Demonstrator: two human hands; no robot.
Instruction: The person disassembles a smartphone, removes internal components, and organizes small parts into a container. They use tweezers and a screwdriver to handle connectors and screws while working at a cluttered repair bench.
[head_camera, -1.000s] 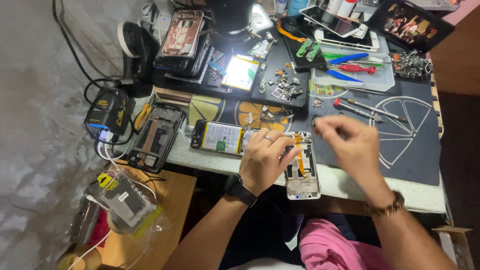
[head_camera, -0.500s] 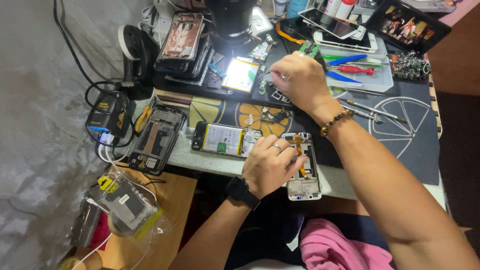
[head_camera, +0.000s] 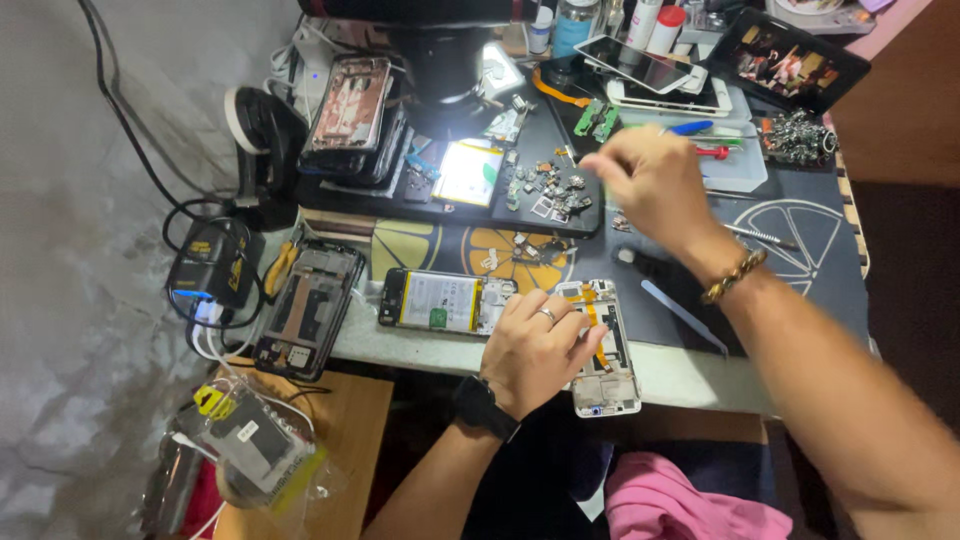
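Note:
My left hand (head_camera: 538, 348) rests on an opened white phone (head_camera: 607, 372) at the near edge of the bench and holds it down, with a black watch on the wrist. My right hand (head_camera: 652, 180) is stretched out over the dark work mat (head_camera: 800, 290), with a beaded bracelet on its wrist. Its fingers are pinched together just right of a heap of small phone parts (head_camera: 545, 187). Whether anything is between the fingertips is hidden.
A second opened phone with a white battery (head_camera: 440, 300) lies left of the white one, and a dark phone frame (head_camera: 305, 310) further left. A microscope (head_camera: 445, 60), screwdrivers (head_camera: 700, 150), phones (head_camera: 640, 65) and a tablet (head_camera: 800, 60) crowd the back. A pale blue pry tool (head_camera: 685, 315) lies on the mat.
My right hand went from beside the white phone up to the small parts at the back, then drew slightly right. My left hand stayed on the white phone.

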